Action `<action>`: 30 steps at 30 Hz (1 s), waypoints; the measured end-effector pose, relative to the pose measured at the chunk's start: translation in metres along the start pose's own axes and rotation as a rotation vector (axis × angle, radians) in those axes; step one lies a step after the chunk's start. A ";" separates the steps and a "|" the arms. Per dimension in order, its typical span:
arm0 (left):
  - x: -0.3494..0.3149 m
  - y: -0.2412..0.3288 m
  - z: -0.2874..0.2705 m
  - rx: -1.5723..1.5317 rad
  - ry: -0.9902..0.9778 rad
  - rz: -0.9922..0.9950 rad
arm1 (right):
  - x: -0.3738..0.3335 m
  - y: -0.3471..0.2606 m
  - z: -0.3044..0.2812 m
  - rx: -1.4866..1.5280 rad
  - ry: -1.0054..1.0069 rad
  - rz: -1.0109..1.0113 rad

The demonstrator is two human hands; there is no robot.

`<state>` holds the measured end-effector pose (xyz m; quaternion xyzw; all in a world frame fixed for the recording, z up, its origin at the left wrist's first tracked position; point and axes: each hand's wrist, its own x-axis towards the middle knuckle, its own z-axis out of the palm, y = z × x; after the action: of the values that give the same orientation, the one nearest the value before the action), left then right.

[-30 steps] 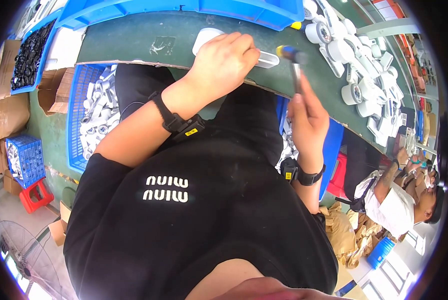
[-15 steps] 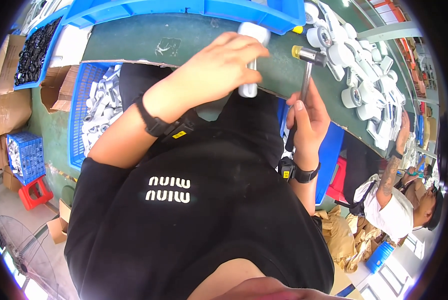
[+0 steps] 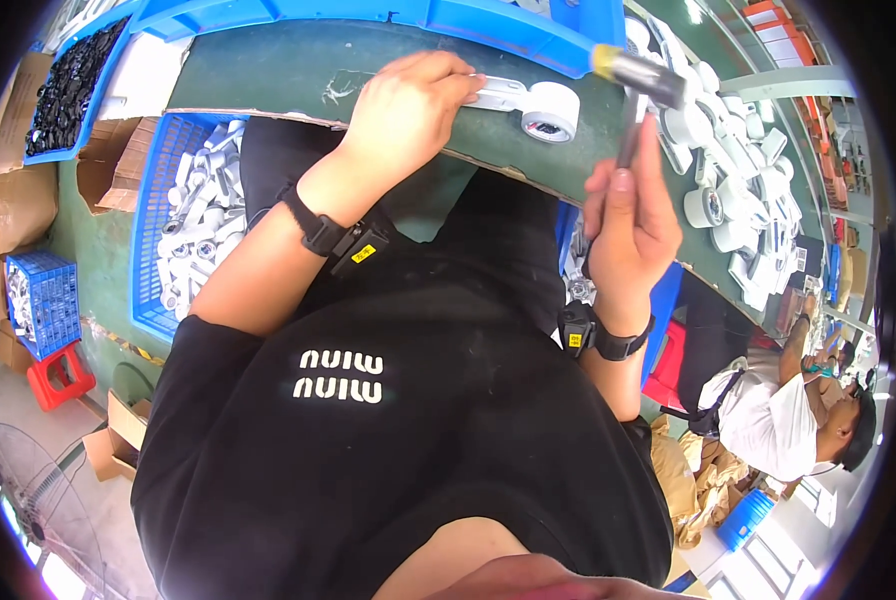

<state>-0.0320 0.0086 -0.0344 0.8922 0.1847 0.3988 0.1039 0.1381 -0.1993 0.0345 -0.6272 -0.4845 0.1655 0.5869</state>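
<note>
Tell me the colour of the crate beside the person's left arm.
Blue, seen in the head view: the crate holds white parts.

Black short-sleeved T-shirt (image 3: 388, 440), white chest lettering; 2 black wrist straps, yellow tags; bare forearms.

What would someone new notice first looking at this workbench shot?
Probably the small hammer raised in the right hand, over the green bench. Just left of it, the left hand pins a white plastic fitting to the bench top. A blue crate of white parts sits lower left.
</note>
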 end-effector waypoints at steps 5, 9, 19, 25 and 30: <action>0.000 -0.002 0.009 -0.109 0.058 -0.031 | -0.001 0.030 0.008 -0.246 0.071 -0.179; 0.000 -0.004 0.012 -0.139 0.081 -0.042 | 0.002 0.002 0.012 -0.412 -0.220 0.165; -0.002 -0.004 0.004 -0.244 0.010 -0.150 | 0.007 0.007 0.020 -0.270 -0.119 0.133; -0.003 -0.004 0.005 -0.420 0.019 -0.321 | 0.007 0.015 0.032 -0.368 0.032 -0.299; -0.005 -0.005 0.008 -0.390 0.036 -0.300 | 0.002 -0.004 0.036 -0.408 -0.191 -0.074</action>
<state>-0.0300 0.0108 -0.0447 0.8105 0.2365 0.4230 0.3288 0.1097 -0.1777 0.0293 -0.6962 -0.5840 0.1010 0.4050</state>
